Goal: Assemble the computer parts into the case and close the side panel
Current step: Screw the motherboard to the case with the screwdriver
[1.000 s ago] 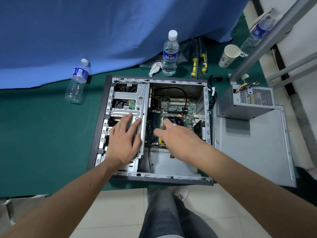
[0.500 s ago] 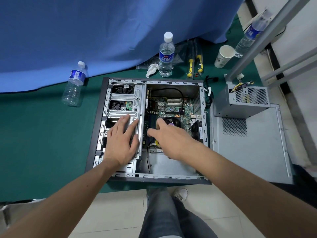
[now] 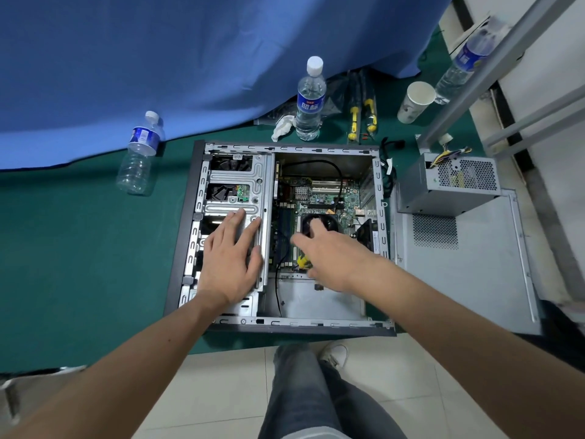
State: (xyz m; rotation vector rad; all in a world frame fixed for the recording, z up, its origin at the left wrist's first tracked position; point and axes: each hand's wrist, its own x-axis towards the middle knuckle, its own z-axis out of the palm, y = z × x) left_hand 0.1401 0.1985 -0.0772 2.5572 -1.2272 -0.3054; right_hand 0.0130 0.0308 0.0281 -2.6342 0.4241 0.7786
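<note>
my left hand [image 3: 229, 261] lies flat on the drive cage [image 3: 237, 185]; right hand [image 3: 329, 258], fingers loose, reaches over the motherboard [image 3: 329, 198]. next i'd judge: seat the power supply [image 3: 449, 185].

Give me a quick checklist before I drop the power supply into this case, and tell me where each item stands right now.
1. Power supply within reach: ok, it sits outside the case on the side panel.
2. Both hands free to lift it: not ok. Left hand rests flat on the drive cage; right hand reaches over the motherboard.
3. Empty bay in the case's near right corner: ok, bare metal, though a black cable runs along its edge.
4. Supply's wire bundle untangled: cannot tell.
5. Side panel off: ok.
</note>
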